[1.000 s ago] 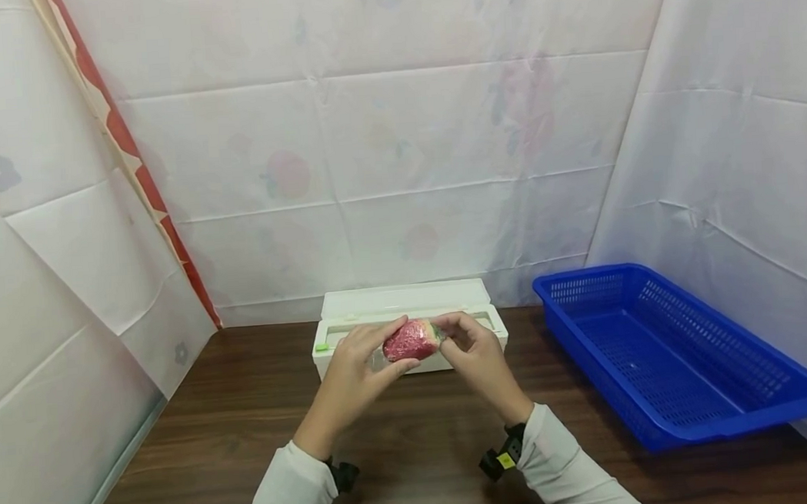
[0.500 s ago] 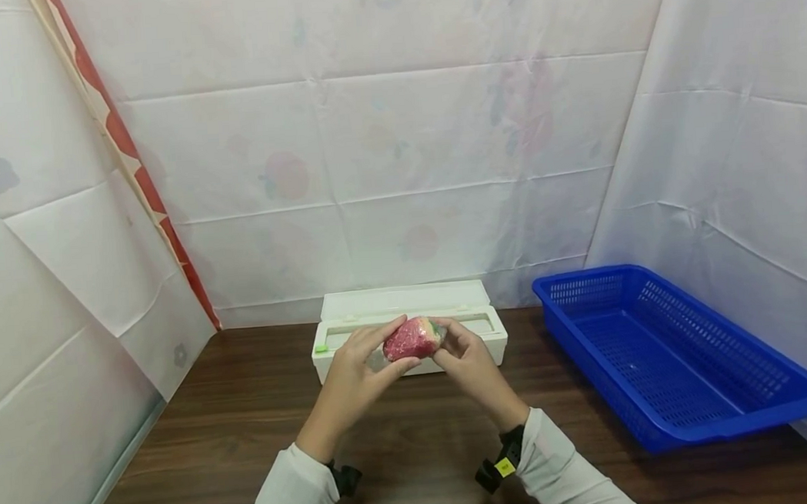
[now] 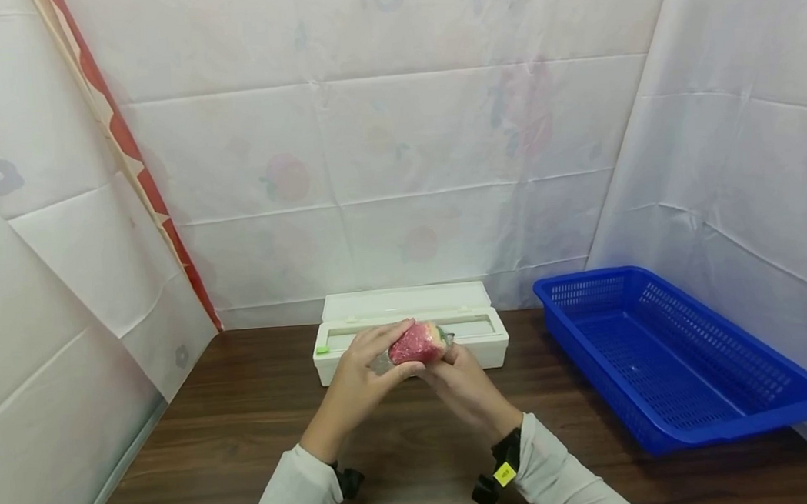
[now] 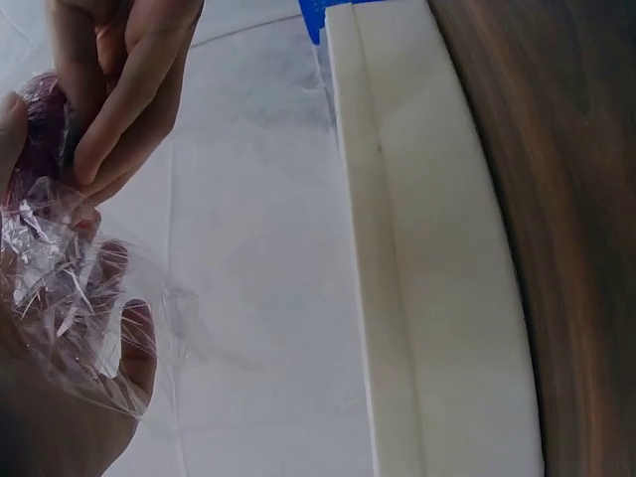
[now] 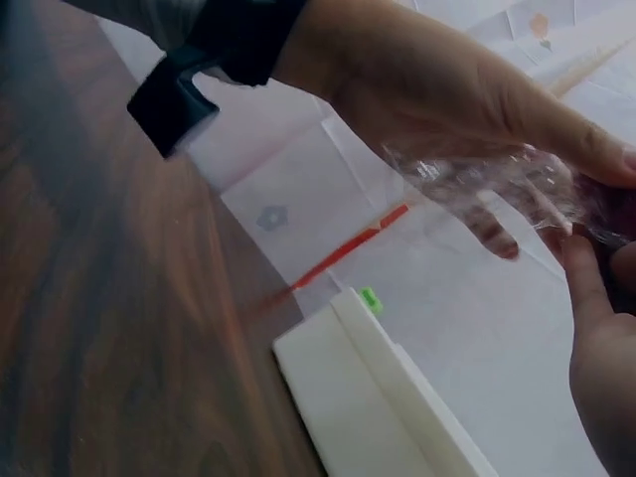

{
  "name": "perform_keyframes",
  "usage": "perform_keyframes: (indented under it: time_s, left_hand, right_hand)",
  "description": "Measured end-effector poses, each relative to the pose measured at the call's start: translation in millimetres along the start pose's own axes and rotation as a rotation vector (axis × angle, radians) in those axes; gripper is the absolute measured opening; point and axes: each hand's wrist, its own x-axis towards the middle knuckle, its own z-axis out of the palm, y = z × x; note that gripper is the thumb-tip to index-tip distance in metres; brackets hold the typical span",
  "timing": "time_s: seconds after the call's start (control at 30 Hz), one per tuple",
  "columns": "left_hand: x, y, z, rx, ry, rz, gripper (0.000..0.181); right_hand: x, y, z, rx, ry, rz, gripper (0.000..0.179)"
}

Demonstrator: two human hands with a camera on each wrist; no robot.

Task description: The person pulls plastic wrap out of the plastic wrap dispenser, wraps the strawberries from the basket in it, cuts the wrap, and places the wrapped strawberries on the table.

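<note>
Above the table, both hands hold a red piece (image 3: 414, 344) with a cream and green end, loosely wrapped in clear cling film. My left hand (image 3: 355, 367) grips its left side, thumb below and fingers over the top. My right hand (image 3: 469, 387) pinches at the cream-green end, partly behind the piece. In the left wrist view, crinkled cling film (image 4: 65, 298) bunches across the left palm, and the right fingers (image 4: 139, 84) press against the dark red surface. Right behind the hands stands a long white cling film dispenser (image 3: 489, 350), its lid (image 3: 406, 301) raised.
A bright green slider (image 3: 322, 350) sits at the dispenser's left end. To the right, a blue perforated basket (image 3: 657, 435) stands on the dark wooden table (image 3: 248, 431). White printed sheets (image 3: 397, 152) enclose the back and sides.
My right hand has shifted down and slightly left, from the piece's green end to lower behind it. The left hand keeps its grip, and the piece has moved slightly right.
</note>
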Motion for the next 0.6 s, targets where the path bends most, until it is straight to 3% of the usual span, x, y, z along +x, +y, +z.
perform_keyframes:
  time_s: [0.27, 0.33, 0.5, 0.53, 0.6]
  left_hand:
    - [-1.7, -1.5, 5.4, 0.035, -0.046, -0.014, 0.059]
    - [-1.8, -2.1, 6.0, 0.071, -0.063, -0.010, 0.059]
    - [-0.5, -4.0, 2.2, 0.123, -0.055, 0.023, 0.060]
    - [-0.5, -4.3, 0.8, 0.126, -0.048, 0.024, 0.061]
    - [-1.0, -4.5, -2.2, 0.125, -0.036, 0.014, 0.062]
  right_hand:
    - [-2.3, 12, 4, -0.082, -0.035, 0.018, 0.042]
    - [-3.1, 14, 4, -0.162, -0.020, 0.040, 0.044]
    - [-0.5, 8, -2, -0.511, -0.037, 0.048, 0.049]
    - [0.2, 5, -3, -0.546, -0.063, 0.053, 0.049]
    - [1.7, -1, -7, -0.515, -0.137, 0.068, 0.050]
